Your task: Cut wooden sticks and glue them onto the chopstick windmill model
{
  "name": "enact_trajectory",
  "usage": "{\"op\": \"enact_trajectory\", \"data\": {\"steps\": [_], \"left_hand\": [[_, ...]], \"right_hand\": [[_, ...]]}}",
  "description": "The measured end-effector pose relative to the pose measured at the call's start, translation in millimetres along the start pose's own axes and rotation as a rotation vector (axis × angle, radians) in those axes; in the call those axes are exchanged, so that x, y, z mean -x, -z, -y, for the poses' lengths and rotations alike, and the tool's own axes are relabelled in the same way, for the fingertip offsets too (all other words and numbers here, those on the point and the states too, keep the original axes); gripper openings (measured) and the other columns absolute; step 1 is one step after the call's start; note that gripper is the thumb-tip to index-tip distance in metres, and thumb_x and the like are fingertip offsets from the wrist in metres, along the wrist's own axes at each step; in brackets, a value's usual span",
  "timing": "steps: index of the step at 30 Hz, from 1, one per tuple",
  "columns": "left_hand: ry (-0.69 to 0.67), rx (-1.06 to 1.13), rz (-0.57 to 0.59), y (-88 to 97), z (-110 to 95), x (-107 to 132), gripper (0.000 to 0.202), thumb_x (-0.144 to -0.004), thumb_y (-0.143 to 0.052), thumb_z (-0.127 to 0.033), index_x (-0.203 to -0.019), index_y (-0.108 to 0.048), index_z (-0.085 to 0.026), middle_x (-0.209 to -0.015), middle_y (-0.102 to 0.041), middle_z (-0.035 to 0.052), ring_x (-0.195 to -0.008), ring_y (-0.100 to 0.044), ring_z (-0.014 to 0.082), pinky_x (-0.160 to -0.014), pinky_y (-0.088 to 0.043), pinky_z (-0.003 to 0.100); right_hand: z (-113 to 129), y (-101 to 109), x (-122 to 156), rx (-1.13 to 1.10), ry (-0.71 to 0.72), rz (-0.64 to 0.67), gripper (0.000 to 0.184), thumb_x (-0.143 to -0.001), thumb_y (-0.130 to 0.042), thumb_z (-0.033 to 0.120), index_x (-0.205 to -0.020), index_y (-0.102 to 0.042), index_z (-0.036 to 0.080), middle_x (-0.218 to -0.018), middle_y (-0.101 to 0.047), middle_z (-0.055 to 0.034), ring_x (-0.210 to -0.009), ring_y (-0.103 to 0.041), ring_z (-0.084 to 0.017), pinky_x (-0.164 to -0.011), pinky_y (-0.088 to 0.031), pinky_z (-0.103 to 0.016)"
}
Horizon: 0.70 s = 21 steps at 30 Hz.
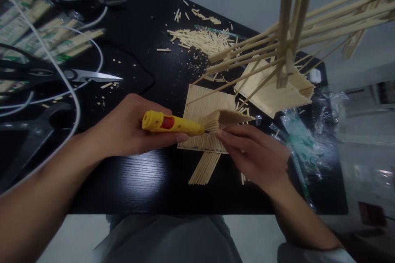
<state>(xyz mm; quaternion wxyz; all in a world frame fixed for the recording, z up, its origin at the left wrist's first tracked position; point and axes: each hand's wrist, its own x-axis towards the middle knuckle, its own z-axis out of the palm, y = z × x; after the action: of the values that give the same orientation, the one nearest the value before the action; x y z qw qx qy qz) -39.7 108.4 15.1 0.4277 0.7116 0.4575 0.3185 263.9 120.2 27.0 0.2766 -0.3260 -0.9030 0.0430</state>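
My left hand [138,127] is wrapped around a yellow glue gun [182,125] with a red part in its side. Its metal nozzle points right and meets the lower edge of a small bent panel of thin wooden sticks [212,120]. My right hand [256,152] pinches that panel near its front corner. Beneath both lies a flat stick panel [197,102] on the black table. A bundle of loose sticks [205,168] pokes out from under its front edge.
Stick frame structure [286,45] looms at upper right, above a larger stick roof piece [271,86]. Cut stick bits [200,41] are heaped at the back. Scissors [92,76], pliers [111,3], a white cable [72,102] and packaged sticks [40,20] lie left; plastic wrapping [304,135] lies right.
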Motion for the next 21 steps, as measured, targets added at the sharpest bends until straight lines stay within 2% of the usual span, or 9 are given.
{"op": "enact_trajectory", "data": {"steps": [10, 16, 21], "left_hand": [[-0.059, -0.184, 0.066, -2.9, 12, -5, 0.043, -0.092, -0.077, -0.043, -0.062, -0.061, -0.017, -0.054, -0.051, -0.0077, -0.046, -0.046, 0.0041, -0.044, -0.032, 0.017], [-0.063, -0.152, 0.076, -3.2, 8, -5, 0.043, -0.092, -0.078, -0.04, -0.061, -0.059, -0.016, -0.053, -0.05, -0.0076, -0.046, -0.045, 0.0042, -0.045, -0.031, 0.017], [-0.054, -0.08, 0.022, -0.8, 0, -5, 0.045, -0.091, -0.079, -0.041, -0.059, -0.058, -0.016, -0.051, -0.048, -0.0075, -0.044, -0.042, 0.0041, -0.043, -0.031, 0.017]], "right_hand": [[-2, -1, -2, -0.001, 0.046, -0.01, 0.013, -0.1, -0.075, 0.015, -0.111, -0.082, 0.021, -0.101, -0.083, -0.0026, -0.087, -0.08, -0.012, -0.077, -0.064, -0.018], [-1, -1, -1, -0.02, 0.024, 0.001, 0.014, -0.099, -0.076, 0.015, -0.111, -0.081, 0.021, -0.102, -0.083, -0.0026, -0.086, -0.08, -0.013, -0.077, -0.065, -0.02], [-2, -2, -3, -0.03, 0.05, -0.028, 0.015, -0.099, -0.076, 0.013, -0.111, -0.08, 0.02, -0.1, -0.083, -0.003, -0.085, -0.08, -0.012, -0.077, -0.065, -0.019]]}}
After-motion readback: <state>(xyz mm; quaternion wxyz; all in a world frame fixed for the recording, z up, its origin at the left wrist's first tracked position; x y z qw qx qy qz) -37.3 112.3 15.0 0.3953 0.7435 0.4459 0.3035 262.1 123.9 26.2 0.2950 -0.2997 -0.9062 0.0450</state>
